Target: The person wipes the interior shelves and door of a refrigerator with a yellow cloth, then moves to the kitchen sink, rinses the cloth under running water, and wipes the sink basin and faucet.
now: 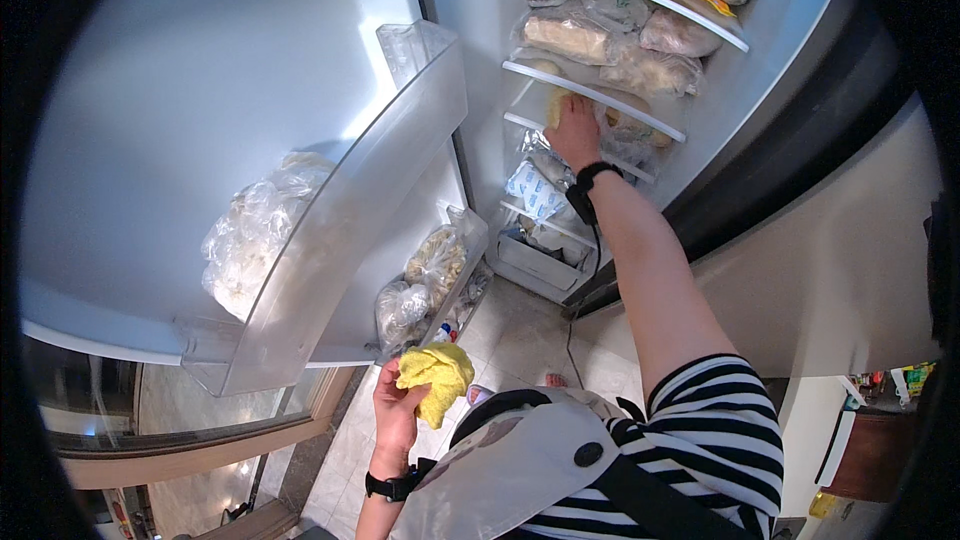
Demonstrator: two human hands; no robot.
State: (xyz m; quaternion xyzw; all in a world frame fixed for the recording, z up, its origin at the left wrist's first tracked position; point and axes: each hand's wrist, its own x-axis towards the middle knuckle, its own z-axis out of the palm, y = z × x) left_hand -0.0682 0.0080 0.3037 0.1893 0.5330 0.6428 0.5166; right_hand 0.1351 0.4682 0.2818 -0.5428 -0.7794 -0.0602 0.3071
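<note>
My left hand (pixel 399 399) holds a crumpled yellow cloth (pixel 442 375) in front of my body, below the open fridge door. The other arm reaches into the refrigerator, where my right hand (pixel 576 131) is at a middle shelf (pixel 600 96), its fingers partly hidden. Something yellowish (pixel 556 106) shows just beside those fingers; whether I grip it is unclear. Right of the hand lie bagged foods (pixel 634 131). The shelf above holds several clear plastic bags of food (pixel 570 37). Lower down is a white and blue packet (pixel 535 189).
On the left, the door (pixel 187 90) carries a translucent bin (pixel 337 217) with a large plastic bag (pixel 262 232) behind it. Lower door bins hold more bags (pixel 435 262). A dark cable (pixel 571 352) hangs from my right wristband to the tiled floor (pixel 517 322).
</note>
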